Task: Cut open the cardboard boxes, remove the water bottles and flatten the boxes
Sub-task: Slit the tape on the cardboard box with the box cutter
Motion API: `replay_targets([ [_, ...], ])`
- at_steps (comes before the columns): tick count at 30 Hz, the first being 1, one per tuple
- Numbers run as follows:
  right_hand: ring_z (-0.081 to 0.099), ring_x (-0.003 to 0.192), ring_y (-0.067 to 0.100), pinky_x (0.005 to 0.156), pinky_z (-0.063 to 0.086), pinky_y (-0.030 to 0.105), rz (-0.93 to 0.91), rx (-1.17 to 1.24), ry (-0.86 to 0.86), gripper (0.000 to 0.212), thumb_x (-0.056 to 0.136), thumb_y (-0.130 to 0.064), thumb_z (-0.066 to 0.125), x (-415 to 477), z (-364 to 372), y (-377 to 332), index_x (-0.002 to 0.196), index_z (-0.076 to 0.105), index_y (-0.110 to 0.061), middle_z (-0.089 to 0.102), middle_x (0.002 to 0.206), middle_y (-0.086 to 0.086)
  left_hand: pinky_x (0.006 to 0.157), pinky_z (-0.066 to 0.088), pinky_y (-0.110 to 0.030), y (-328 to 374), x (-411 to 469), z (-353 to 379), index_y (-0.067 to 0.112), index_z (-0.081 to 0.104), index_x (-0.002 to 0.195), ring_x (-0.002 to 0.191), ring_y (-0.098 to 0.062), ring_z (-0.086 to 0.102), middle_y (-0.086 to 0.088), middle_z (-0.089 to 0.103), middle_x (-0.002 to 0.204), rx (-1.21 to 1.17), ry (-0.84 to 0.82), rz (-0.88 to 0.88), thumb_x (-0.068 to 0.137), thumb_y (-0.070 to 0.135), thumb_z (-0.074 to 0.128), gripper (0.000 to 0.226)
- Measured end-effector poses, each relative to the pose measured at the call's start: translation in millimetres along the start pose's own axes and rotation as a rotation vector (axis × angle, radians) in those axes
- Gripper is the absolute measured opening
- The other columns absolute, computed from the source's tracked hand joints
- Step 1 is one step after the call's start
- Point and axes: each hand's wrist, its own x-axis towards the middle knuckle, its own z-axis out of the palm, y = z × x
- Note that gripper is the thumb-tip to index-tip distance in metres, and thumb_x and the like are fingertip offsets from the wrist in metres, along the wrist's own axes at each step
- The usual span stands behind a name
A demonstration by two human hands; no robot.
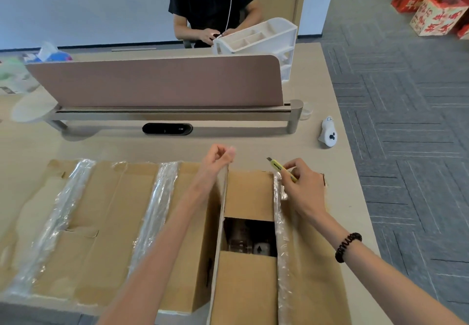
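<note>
Brown cardboard box [248, 197] stands open in front of me at the near right part of the pale wooden table [253, 144]. My left hand [218, 158] pinches the far corner of the box's long left flap [224, 192] between thumb and fingertips and holds it upright. My right hand [304, 185] grips a yellow utility knife [279, 168], fingers curled round its handle and the blade end pointing away from me. It sits over the far end of the right flap [312, 261], which lies folded outward with crumpled clear tape [280, 223] along its inner edge. A black beaded bracelet [347, 246] is on that wrist.

Two short inner flaps, one far and one near, cover most of the opening. In the dark gap between them I can see clear plastic water bottles [241, 243], though not how many.

Just left of the box, touching its side, a flattened sheet of brown cardboard [106, 223] lies on the table with two strips of clear tape across it. Beyond my hands is a black oval cable port [167, 129], then a pinkish-brown divider panel [157, 81] on a metal rail. A white handheld controller [328, 133] lies near the right edge.

Behind the divider stands a white plastic organiser [256, 37], and a person in a black shirt [213, 2] sits opposite. Red and cream printed boxes [436, 17] stand on the grey carpet floor [406, 96] at far right.
</note>
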Motion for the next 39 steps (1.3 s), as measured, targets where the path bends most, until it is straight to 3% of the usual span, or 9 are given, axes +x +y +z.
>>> replay_targets([
  [4,0.052,0.058,0.012,0.051,0.031,0.027,-0.008,-0.004,-0.056,0.005,0.092,-0.026,0.056,-4,0,-7,0.089,0.055,-0.022,0.059,0.062,-0.003,0.097,0.048,-0.039,4,-11,-26,0.012,0.059,0.113,0.1,-0.017,0.061,0.003,0.068,0.104,-0.058,0.059,-0.08,0.08,0.059,0.062,0.057],
  [9,0.054,0.062,0.018,0.054,0.035,0.032,-0.001,-0.021,-0.09,0.005,0.091,-0.025,0.055,-6,0,-9,0.087,0.053,-0.022,0.059,0.064,-0.002,0.076,0.055,-0.029,7,-24,-56,0.022,0.071,0.105,0.085,-0.011,0.069,-0.006,0.074,0.102,0.057,0.162,-0.051,0.094,0.037,0.062,0.021],
  [14,0.054,0.059,0.017,0.051,0.033,0.032,0.015,-0.033,-0.123,0.003,0.089,-0.021,0.055,-8,-3,-8,0.086,0.053,-0.02,0.061,0.063,-0.002,0.065,0.048,-0.04,-19,-18,-81,0.009,0.055,0.086,0.074,-0.031,0.064,-0.02,0.064,0.08,0.548,0.181,-0.126,0.096,0.049,0.051,0.041],
  [17,0.055,0.057,0.019,0.05,0.035,0.033,0.012,-0.059,-0.145,0.004,0.088,-0.022,0.053,-9,-5,-5,0.084,0.052,-0.022,0.06,0.06,-0.002,0.088,0.047,-0.047,-30,-21,-77,0.011,0.051,0.125,0.111,-0.035,0.055,-0.014,0.062,0.114,0.902,0.207,-0.139,0.102,0.04,0.045,0.037],
  [20,0.056,0.057,0.021,0.052,0.039,0.036,0.024,-0.077,-0.145,0.003,0.088,-0.019,0.049,-11,-9,-1,0.088,0.052,-0.021,0.061,0.061,0.001,0.117,0.021,-0.048,-43,-26,-58,0.01,0.041,0.147,0.145,-0.033,0.024,-0.013,0.032,0.156,1.177,0.238,0.018,0.105,0.035,0.037,0.048],
  [23,0.052,0.06,0.02,0.051,0.032,0.031,0.004,-0.089,-0.101,0.003,0.091,-0.018,0.049,-15,-16,4,0.089,0.052,-0.019,0.057,0.061,0.0,0.121,-0.005,-0.039,-50,-26,-23,0.021,0.02,0.156,0.152,-0.022,0.002,-0.002,0.008,0.165,1.2,0.064,0.023,0.1,0.054,0.005,0.067],
  [25,0.048,0.06,0.019,0.051,0.026,0.028,0.0,-0.084,-0.046,0.006,0.093,-0.015,0.047,-15,-23,9,0.089,0.051,-0.018,0.053,0.061,-0.004,0.122,-0.007,-0.042,-53,-23,3,0.025,0.011,0.157,0.152,-0.02,-0.001,0.001,0.004,0.165,1.196,-0.006,0.06,0.095,0.058,-0.005,0.072],
  [30,0.044,0.051,0.016,0.048,0.023,0.029,0.006,-0.12,0.086,0.012,0.091,-0.005,0.047,-13,-39,30,0.097,0.051,-0.014,0.045,0.055,-0.005,0.116,-0.002,-0.065,-57,-10,34,0.033,0.021,0.153,0.15,-0.022,0.015,0.003,0.021,0.162,1.238,-0.01,0.057,0.096,0.062,0.001,0.068],
  [39,0.051,0.065,0.015,0.056,0.037,0.033,0.108,-0.217,0.304,0.02,0.103,-0.021,0.033,-22,-51,91,0.113,0.05,-0.019,0.055,0.076,-0.006,0.114,0.007,-0.068,-59,-10,38,0.028,0.04,0.143,0.138,-0.023,0.035,0.002,0.045,0.145,1.237,0.078,0.138,0.098,0.061,0.011,0.063],
])
